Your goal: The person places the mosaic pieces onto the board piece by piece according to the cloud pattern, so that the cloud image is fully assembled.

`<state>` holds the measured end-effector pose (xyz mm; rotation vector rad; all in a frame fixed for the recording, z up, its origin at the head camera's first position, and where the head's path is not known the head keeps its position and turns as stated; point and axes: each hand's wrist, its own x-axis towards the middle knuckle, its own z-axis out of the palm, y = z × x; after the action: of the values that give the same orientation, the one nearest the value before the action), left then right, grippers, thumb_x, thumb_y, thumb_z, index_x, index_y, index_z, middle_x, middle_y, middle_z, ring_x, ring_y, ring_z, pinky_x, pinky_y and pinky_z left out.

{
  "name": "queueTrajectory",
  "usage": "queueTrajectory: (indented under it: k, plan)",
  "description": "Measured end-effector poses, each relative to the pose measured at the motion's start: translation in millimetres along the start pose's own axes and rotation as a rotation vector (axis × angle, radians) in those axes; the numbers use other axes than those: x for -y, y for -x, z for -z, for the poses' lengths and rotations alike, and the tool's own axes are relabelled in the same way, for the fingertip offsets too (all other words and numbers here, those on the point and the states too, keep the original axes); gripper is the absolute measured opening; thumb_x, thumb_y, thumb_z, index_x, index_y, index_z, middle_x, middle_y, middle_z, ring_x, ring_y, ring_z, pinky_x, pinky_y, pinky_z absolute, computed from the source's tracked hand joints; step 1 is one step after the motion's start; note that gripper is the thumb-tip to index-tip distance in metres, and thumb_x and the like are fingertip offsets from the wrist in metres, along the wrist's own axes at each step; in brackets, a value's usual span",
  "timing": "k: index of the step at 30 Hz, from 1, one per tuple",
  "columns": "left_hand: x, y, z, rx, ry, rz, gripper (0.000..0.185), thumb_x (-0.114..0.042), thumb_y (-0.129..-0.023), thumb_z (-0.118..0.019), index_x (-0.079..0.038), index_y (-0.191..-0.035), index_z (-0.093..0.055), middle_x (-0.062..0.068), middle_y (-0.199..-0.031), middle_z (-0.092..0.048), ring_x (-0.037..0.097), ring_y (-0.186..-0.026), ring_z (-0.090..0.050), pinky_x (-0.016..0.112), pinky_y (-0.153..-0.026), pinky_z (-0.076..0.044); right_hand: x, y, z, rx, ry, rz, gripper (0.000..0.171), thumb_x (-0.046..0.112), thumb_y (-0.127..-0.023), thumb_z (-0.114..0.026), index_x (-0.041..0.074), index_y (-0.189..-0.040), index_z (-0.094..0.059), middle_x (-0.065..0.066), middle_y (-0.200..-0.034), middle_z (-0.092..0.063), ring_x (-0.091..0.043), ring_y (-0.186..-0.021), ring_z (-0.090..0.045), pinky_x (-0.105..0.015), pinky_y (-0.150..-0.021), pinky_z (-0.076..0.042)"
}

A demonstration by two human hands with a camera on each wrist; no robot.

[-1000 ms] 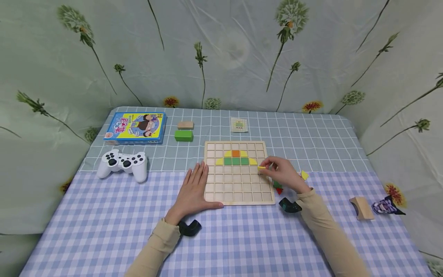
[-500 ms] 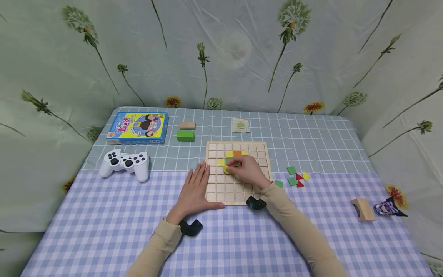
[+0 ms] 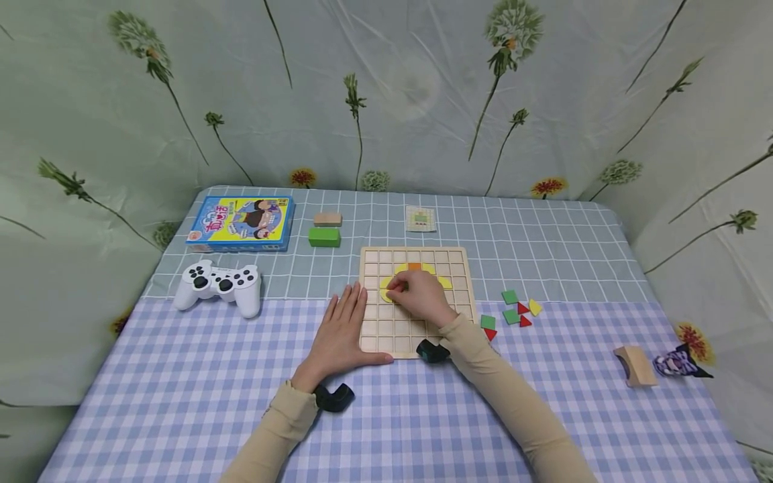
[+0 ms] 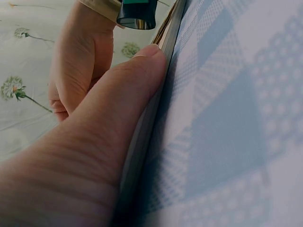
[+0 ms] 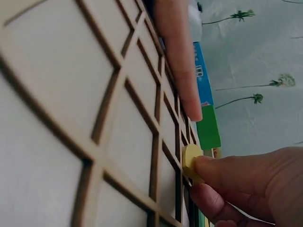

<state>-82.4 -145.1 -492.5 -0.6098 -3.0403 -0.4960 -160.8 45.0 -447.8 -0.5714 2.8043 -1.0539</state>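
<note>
My right hand [image 3: 421, 295] pinches a small yellow piece [image 5: 191, 161] between thumb and fingertips, at a cell in the left part of the wooden grid board [image 3: 417, 346]. Whether the piece lies fully in the cell, I cannot tell. Flat against the board's left side rests my left hand [image 3: 338, 339], its fingers straight and its thumb [image 4: 128, 80] along the front edge. Farther up the board sit an orange square [image 3: 414, 266] and several yellow pieces, one yellow piece [image 3: 445, 282] at the right end. My right hand covers part of this pattern.
Loose green squares [image 3: 510, 296], red triangles [image 3: 522, 308] and a yellow piece [image 3: 535, 307] lie right of the board. Behind it is a pattern card [image 3: 420, 219]. A green block [image 3: 324, 237], game controller [image 3: 219, 285] and blue box [image 3: 240, 223] stand left; an arched block [image 3: 635, 366] lies right.
My right hand has carried the yellow piece leftward from the board's right edge across to its left part, uncovering the loose pieces at the right. My left hand has stayed in place.
</note>
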Motion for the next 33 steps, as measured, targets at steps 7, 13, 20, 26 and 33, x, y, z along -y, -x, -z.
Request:
queueTrajectory:
  k: [7,13,20,26,33]
  plan:
    - [0.9,0.3,0.3,-0.001,-0.008,-0.004,0.129,-0.088,-0.065,-0.049,-0.002,-0.151,-0.006,0.013,-0.157,-0.002,0.025,-0.143,0.003,0.039,-0.114,0.005,2.7,2.1,-1.8,0.006,0.044,-0.008,0.018,0.023,-0.076,-0.081,0.011,-0.085,-0.071,0.008,-0.067,-0.056,-0.008,-0.061,-0.051,-0.026,-0.056,-0.042]
    - [0.8,0.1,0.0,0.000,-0.010,0.000,0.131,-0.089,-0.064,-0.048,-0.002,-0.151,-0.006,0.013,-0.158,-0.002,0.025,-0.143,0.003,0.040,-0.114,0.005,-0.2,5.2,0.7,-0.012,0.018,-0.041,0.020,0.027,-0.075,-0.081,0.013,-0.083,-0.069,0.008,-0.067,-0.055,-0.010,-0.062,-0.051,-0.028,-0.058,-0.041]
    - [-0.2,-0.1,2.1,0.017,0.002,0.007,0.130,-0.088,-0.064,-0.050,-0.001,-0.151,-0.005,0.013,-0.157,0.000,0.025,-0.143,0.004,0.039,-0.114,0.005,-17.3,21.8,25.2,-0.060,0.013,-0.052,0.015,0.026,-0.079,-0.078,0.013,-0.083,-0.071,0.008,-0.067,-0.057,-0.011,-0.063,-0.051,-0.029,-0.057,-0.041]
    - [0.8,-0.3,3.0,0.025,0.006,0.012,0.130,-0.087,-0.064,-0.050,-0.002,-0.152,-0.004,0.012,-0.158,0.001,0.024,-0.143,0.006,0.038,-0.114,0.007,-48.4,45.7,62.5,-0.090,0.004,-0.073,0.016,0.024,-0.081,-0.077,0.010,-0.087,-0.071,0.004,-0.070,-0.060,-0.013,-0.056,-0.049,-0.029,-0.049,-0.038]
    - [-0.4,0.2,1.4,0.004,0.024,0.002,0.129,-0.085,-0.065,-0.054,-0.001,-0.151,-0.007,0.014,-0.157,-0.002,0.025,-0.143,0.003,0.040,-0.114,0.004,-76.6,71.6,97.3,0.018,0.019,-0.145,0.019,0.023,-0.081,-0.077,0.008,-0.093,-0.071,0.001,-0.080,-0.062,-0.016,-0.059,-0.049,-0.030,-0.051,-0.040]
